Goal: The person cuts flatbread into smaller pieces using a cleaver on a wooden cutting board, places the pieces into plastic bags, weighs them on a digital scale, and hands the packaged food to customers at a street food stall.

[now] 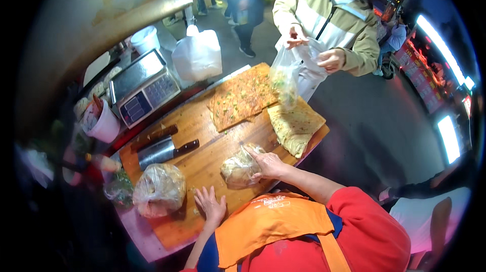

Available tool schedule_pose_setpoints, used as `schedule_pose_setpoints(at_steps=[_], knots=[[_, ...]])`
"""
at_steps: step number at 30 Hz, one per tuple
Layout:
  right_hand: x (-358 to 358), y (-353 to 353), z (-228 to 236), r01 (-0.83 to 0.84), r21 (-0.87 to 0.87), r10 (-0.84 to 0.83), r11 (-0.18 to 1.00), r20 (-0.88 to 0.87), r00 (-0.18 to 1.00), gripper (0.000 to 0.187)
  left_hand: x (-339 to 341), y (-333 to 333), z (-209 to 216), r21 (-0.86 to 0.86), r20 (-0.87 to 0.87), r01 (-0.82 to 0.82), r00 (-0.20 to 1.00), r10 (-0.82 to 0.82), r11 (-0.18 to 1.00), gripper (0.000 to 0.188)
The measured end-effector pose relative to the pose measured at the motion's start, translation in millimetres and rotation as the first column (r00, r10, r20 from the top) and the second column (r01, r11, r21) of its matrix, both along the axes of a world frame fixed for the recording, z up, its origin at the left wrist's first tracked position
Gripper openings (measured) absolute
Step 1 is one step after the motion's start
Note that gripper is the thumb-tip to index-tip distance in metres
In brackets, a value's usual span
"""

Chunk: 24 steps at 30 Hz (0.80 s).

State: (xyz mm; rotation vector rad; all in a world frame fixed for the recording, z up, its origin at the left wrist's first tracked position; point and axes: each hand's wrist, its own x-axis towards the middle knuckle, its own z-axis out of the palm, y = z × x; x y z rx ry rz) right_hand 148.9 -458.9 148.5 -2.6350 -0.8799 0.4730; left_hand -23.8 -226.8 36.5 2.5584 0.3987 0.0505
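My left hand (210, 204) lies open on the wooden board (202, 171), fingers spread and holding nothing. Fingers and thumb of my right hand (269, 164) grip the right side of a clear plastic bag of food (238, 169) on the board. Left of my left hand sits a larger bag of food (160, 190). A cleaver (164, 151) with a dark handle lies behind that larger bag. Flat bread topped with green bits (240, 97) covers the board's far part, and a folded pale flatbread (293, 128) rests at its right corner.
A scale (144, 87), a white bucket (103, 122) and hanging white plastic bags (197, 55) are at the left and back. Across the board, a person in a beige jacket (324, 24) holds a clear bag of food (285, 77) over the edge.
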Motion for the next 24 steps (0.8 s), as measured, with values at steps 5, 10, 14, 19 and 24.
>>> schedule_pose_setpoints(at_steps=[5, 10, 14, 19, 24], knots=[[8, 10, -63, -0.129, 0.134, 0.12, 0.982, 0.075, 0.99, 0.056, -5, 0, 34, -0.061, 0.109, -0.023, 0.994, 0.03, 0.998, 0.054], [18, -2, -86, -0.185, 0.201, 0.159, 0.962, 0.136, 0.978, 0.026, -3, -2, 65, -0.175, 0.246, -0.088, 0.961, 0.13, 0.981, 0.048], [28, -11, -48, -0.118, 0.304, 0.125, 0.945, -0.001, 0.992, 0.029, 14, -11, 79, -0.28, 0.296, -0.133, 0.93, 0.217, 0.951, 0.044], [44, -28, -8, -0.016, 0.624, 0.098, 0.781, -0.098, 0.99, 0.031, 38, -33, 84, -0.362, 0.292, -0.125, 0.926, 0.239, 0.924, 0.04], [32, -94, 101, 0.197, 0.77, 0.083, 0.607, -0.308, 0.948, 0.021, 81, -68, 106, -0.398, 0.367, 0.076, 0.927, 0.083, 0.914, 0.038]])
